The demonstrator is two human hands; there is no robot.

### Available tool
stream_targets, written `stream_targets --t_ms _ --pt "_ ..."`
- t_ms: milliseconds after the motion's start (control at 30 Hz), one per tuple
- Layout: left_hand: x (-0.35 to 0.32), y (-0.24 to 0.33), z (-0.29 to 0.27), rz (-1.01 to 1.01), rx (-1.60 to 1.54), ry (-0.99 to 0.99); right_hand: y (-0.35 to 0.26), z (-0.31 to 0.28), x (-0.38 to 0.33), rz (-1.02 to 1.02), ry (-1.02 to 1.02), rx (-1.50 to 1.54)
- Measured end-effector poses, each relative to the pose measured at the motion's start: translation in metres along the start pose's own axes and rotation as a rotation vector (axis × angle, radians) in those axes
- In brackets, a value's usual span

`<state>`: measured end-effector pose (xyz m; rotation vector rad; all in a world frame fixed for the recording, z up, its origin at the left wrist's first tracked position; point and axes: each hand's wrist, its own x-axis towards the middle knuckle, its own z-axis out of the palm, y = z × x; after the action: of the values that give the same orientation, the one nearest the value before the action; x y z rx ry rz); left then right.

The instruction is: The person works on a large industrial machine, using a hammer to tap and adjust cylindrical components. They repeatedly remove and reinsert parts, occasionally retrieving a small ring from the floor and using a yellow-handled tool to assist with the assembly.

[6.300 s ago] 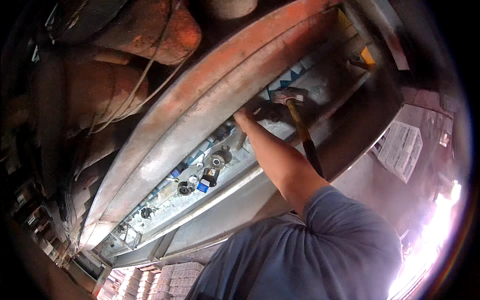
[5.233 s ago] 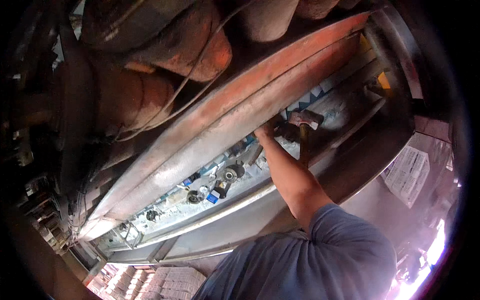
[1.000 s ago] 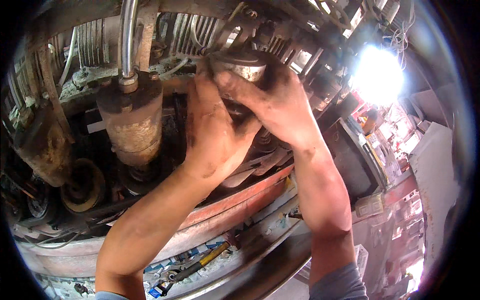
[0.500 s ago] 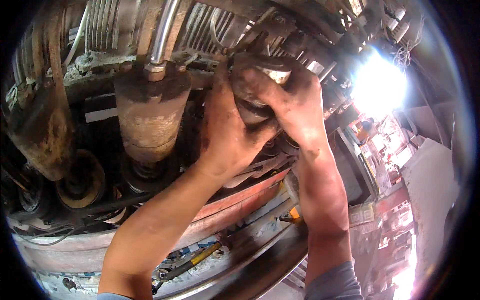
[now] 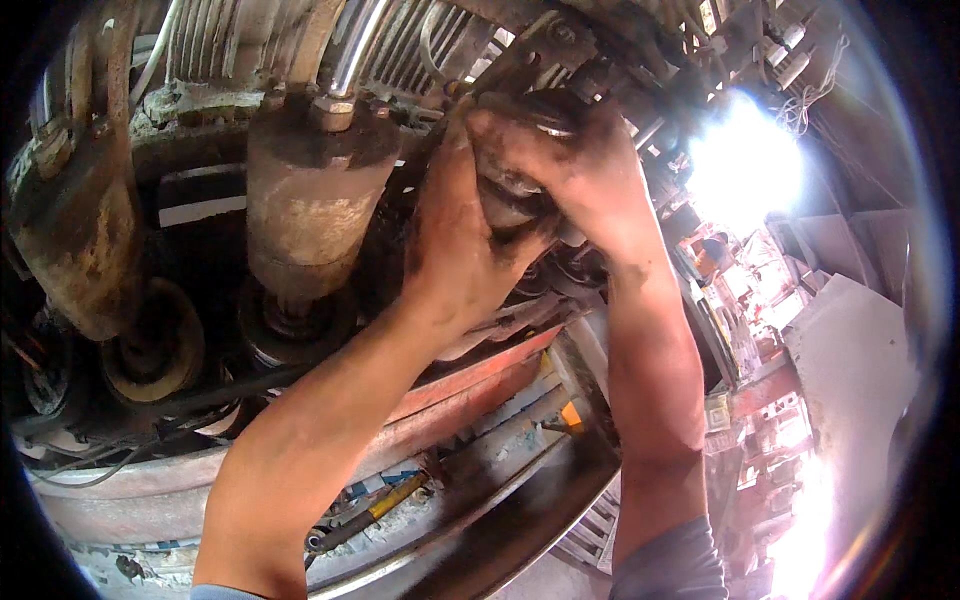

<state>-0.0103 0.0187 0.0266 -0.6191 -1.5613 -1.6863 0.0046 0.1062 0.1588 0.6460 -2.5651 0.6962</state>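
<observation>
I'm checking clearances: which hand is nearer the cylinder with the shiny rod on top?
Left. The left hand is just right of the cylinder, apart from it; the right hand is farther right, beyond the left.

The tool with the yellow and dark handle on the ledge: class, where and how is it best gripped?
Probably by the dark lower part of the handle, from above and the lower right. The handle is slim and straight, lying slantwise along the ledge; that side looks open, while the red beam lies beyond it. The left hand and right hand hold a metal part.
</observation>
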Motion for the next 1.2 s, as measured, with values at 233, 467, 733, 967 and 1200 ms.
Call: stream_targets --t_ms 233,467,733,967,1200 --pt "-0.008 0.015 -0.008 -0.087 0.074 -0.033 -0.002 0.010 -0.008 -0.004 0.149 -0.023" --pt "-0.016 0.022 -0.027 0.035 0.250 0.062 0.000 0.011 -0.004 0.000 0.166 0.122" --pt "0.006 0.013 -0.022 -0.146 0.183 -0.067 0.002 0.010 -0.005 0.044 0.182 0.128" --pt "0.008 0.006 -0.016 -0.068 -0.237 -0.044 0.012 0.020 -0.007 0.098 0.220 0.363" --pt "0.012 0.000 -0.015 -0.063 -0.056 -0.095 0.020 0.013 -0.004 -0.059 0.278 0.080"
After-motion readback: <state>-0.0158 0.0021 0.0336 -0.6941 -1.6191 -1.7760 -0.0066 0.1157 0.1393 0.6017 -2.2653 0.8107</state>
